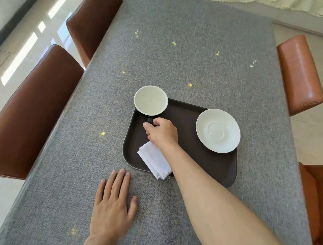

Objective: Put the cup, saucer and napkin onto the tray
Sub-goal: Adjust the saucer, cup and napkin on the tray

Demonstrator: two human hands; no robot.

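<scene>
A dark brown tray lies on the grey table. A cup, white inside with a dark handle, is at the tray's far left corner. My right hand is shut on that handle. Whether the cup rests on the tray or hangs just above it, I cannot tell. A white saucer sits at the tray's far right, overlapping its rim. A folded white napkin lies at the tray's near left, one corner sticking out over the near edge, partly under my right forearm. My left hand lies flat and open on the table, near the tray.
The grey cloth-covered table stretches away ahead. Two brown chairs stand along its left side and two orange ones along its right. A shiny tiled floor shows on the left.
</scene>
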